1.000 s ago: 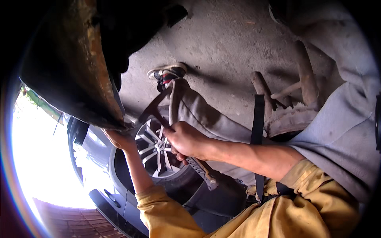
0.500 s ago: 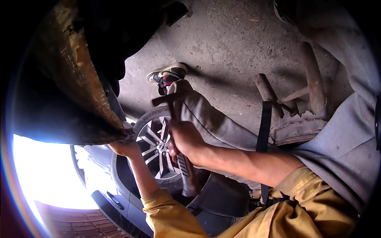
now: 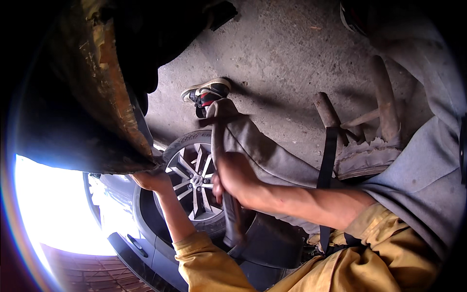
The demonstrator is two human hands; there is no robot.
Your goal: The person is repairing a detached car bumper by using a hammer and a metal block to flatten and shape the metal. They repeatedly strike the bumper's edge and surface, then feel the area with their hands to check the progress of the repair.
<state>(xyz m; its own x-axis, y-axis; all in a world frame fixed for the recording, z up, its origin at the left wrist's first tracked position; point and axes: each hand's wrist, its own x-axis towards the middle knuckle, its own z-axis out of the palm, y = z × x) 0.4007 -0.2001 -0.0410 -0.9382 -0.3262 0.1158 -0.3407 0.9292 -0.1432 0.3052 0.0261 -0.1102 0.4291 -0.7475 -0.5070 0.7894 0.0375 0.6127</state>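
Observation:
A hammer (image 3: pixel 229 209) is in my right hand (image 3: pixel 237 177), fingers wrapped round its handle. Its dark head, smeared by motion, points away from me near my knee, to the right of the panel. My left hand (image 3: pixel 152 180) reaches up to the lower tip of a large dark body panel (image 3: pixel 73 136) and touches it there. That hand's fingers are hidden by the panel edge, so their grip does not show. Along the panel's edge runs a worn strip (image 3: pixel 114 87) with rusty brown and yellowish patches.
Behind my hands stands a car wheel (image 3: pixel 197 181) with a spoked rim, next to a dark car door (image 3: pixel 168 258). A worn stool (image 3: pixel 367 158) lies by my grey-trousered leg (image 3: pixel 267 151). A black strap (image 3: pixel 327 160) hangs there. My shoe (image 3: pixel 209 91) rests on the concrete floor (image 3: pixel 272 53).
My right hand and the hammer have shifted a little to the right, away from the panel. My left hand stays at the panel's tip.

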